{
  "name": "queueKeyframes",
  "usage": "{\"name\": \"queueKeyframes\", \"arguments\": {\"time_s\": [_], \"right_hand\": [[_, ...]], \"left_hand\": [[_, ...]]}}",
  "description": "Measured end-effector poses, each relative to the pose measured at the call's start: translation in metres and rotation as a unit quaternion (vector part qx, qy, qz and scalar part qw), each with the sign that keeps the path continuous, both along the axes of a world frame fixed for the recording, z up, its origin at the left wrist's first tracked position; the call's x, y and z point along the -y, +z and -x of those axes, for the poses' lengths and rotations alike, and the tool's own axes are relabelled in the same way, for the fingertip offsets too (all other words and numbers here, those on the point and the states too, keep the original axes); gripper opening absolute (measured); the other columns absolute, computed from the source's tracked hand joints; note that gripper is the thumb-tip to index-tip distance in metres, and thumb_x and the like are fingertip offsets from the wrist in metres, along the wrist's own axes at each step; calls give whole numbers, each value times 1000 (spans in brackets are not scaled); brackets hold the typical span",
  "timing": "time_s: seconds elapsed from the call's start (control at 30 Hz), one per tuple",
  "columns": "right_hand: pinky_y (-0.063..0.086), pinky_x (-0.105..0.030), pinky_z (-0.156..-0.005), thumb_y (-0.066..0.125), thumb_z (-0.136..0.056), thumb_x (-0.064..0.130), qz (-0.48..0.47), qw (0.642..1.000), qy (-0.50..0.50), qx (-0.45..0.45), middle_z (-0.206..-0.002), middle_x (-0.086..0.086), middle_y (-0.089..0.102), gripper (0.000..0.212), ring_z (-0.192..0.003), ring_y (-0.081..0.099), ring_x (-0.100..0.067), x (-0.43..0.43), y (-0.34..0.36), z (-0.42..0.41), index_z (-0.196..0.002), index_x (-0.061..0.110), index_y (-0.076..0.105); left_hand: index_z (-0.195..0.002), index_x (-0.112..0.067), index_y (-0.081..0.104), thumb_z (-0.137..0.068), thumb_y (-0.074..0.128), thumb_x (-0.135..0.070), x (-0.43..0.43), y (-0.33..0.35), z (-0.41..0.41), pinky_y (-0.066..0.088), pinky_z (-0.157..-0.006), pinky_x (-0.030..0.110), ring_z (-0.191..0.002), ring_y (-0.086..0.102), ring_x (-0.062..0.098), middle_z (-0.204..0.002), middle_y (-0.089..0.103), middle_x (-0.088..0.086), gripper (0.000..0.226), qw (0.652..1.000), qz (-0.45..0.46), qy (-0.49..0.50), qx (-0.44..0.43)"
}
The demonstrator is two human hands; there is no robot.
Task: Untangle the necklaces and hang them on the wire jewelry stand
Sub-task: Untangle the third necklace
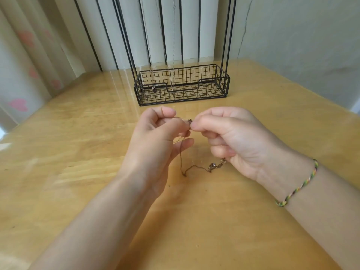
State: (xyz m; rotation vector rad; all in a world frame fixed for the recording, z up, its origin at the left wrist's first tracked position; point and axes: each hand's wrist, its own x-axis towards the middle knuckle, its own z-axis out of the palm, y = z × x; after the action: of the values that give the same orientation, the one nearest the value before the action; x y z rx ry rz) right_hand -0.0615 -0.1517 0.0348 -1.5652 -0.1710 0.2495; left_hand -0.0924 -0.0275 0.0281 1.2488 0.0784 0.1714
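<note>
The single head-worn view looks forward and down, close over the table, toward the curtained wall.

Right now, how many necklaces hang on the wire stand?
2: a pendant necklace hanging into the basket at left, a plain chain just right of it. Both are faint; more may be hidden.

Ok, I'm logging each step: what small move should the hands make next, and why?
Probably tease the tangle apart: left hand and right hand both pinch it, while the chain below lies kinked on the table, not ready for the stand.
</note>
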Motion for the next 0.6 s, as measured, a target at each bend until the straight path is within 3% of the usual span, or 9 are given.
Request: {"name": "queueKeyframes", "arguments": {"time_s": [0.1,0.3,0.43,0.6], "right_hand": [[23,-14,-34,65,-75,8,-3,1000,-20,15,-59,4,38,15,-35,31,-3,0,-4,-2,-65,17,59],[29,-21,-41,61,-80,5,-30,999,-20,7,-60,1,42,10,-48,32,-9,1,-7,-5,-71,10,59],[31,-21,-40,61,-83,7,-20,999,26,-19,-60,1,43,11,-46,35,-8,2,-7,-5,-73,10,59],[25,-19,-40,55,-86,4,16,997,76,-21,-61,-1,39,3,-48,31,-7,3,-4,-4,-86,7,54]], "left_hand": [[-92,-16,50,-83,58,5,1,-1,1,52,-56,21,-60,54,7,-74,50,3,24,1000,-28,-2,-1],[-94,-16,52,-82,60,7,3,-2,1,52,-56,20,-58,55,5,-73,55,3,27,998,-65,-2,-2],[-92,-18,53,-83,57,7,2,-1,0,52,-57,20,-59,56,6,-69,55,-1,27,1000,-6,27,-4],[-89,-18,53,-86,55,4,0,-1,-2,49,-53,19,-54,53,5,-64,58,-3,22,997,66,-11,-30]]}}
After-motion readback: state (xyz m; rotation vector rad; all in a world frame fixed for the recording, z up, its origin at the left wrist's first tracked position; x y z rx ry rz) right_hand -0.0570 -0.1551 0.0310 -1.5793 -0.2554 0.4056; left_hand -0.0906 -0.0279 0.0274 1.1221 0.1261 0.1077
